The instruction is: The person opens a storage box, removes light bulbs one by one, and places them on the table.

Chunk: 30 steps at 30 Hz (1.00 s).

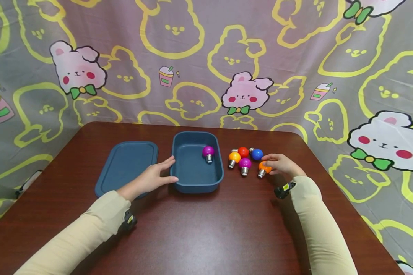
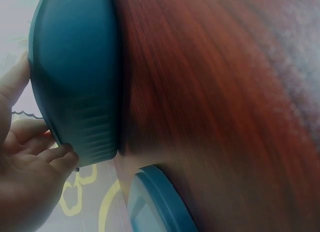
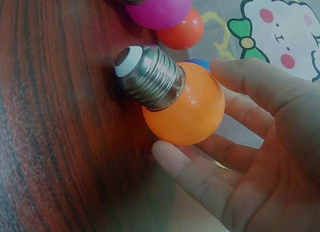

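At the right, my right hand (image 1: 283, 165) has its thumb and fingers around the round orange globe of a light bulb (image 3: 187, 104). The bulb's metal screw base points away from the palm, close over the table. A blue-grey container (image 1: 197, 188) stands in the middle, with one purple bulb (image 1: 208, 151) lying inside. My left hand (image 1: 152, 177) rests at the container's left rim, fingers and thumb spread and fairly straight. In the left wrist view, the fingertips touch the container's wall (image 2: 77, 67) near one corner.
Between container and right hand lie several more bulbs: a yellow-orange one (image 1: 234, 157), a red one (image 1: 243, 152), a blue one (image 1: 257, 154) and another purple one (image 1: 245, 164). A flat blue-grey lid (image 1: 127, 164) lies left of the container. Behind the table (image 1: 206, 236) hangs a patterned cloth (image 1: 196, 46).
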Tool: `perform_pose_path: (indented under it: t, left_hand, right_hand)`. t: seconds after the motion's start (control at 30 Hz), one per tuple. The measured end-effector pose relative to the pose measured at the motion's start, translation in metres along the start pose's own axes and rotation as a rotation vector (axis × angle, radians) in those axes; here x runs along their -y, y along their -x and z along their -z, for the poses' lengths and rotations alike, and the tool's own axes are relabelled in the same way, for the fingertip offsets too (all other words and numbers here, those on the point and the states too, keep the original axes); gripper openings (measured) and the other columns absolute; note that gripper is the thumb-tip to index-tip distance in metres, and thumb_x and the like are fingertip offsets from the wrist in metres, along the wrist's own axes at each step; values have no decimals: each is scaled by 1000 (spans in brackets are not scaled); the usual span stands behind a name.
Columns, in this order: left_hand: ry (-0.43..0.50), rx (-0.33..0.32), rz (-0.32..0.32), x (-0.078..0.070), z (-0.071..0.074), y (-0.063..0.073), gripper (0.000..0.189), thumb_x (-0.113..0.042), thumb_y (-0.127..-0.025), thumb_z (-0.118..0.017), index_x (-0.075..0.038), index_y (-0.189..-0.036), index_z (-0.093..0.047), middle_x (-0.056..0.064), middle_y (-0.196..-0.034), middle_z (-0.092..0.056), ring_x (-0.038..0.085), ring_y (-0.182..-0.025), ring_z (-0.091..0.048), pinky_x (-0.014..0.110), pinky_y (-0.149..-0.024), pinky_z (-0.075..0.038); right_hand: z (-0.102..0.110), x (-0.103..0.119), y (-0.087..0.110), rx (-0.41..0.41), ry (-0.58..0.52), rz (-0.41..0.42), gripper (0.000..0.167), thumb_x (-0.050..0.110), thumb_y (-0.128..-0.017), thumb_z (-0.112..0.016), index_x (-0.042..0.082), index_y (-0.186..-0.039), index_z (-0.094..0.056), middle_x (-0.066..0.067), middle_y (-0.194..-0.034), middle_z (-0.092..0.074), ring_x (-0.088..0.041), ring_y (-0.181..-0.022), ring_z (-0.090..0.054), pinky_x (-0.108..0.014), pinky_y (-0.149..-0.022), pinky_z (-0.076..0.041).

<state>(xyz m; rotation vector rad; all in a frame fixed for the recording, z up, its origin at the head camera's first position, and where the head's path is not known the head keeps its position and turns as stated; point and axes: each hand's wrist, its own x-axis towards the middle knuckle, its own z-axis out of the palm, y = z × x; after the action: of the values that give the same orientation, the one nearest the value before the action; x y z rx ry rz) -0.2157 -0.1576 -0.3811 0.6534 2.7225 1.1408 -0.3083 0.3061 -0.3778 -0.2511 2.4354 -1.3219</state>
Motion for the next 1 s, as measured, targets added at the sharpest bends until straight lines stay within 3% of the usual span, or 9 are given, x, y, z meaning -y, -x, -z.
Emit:
perform_pose_path:
  t: [0.37,0.73,1.0]
  left_hand:
    - [0,1,0,-1,0,0,79,-41,-84,-64,-1,-143,-29,11,-151,-18,29,-135,-18,51,-103,-23]
    - [10,2,9,-3,1,0,79,-40,-84,-64,-2,-143,-29,10,-151,-18,28,-135,-18,51,-103,-23]
    - [8,3,8,-1,0,0,79,-40,-84,-64,-2,-143,-29,9,-151,-18,29,-135,-18,50,-103,-23]
  right_hand:
    - [1,0,0,4,7,7,42,10,-93,-54,-14,-125,-43,-24,-108,-56,-22,-80,-59,-39,-75,-52]
    - [2,-1,3,-3,61,13,43,15,-93,-55,-12,-125,-45,-22,-111,-57,-24,-90,-56,-41,-78,-51]
    - [1,-4,1,-21,71,-3,44,18,-91,-58,-10,-124,-48,-11,-96,-61,-20,-82,-57,-39,-75,-51]
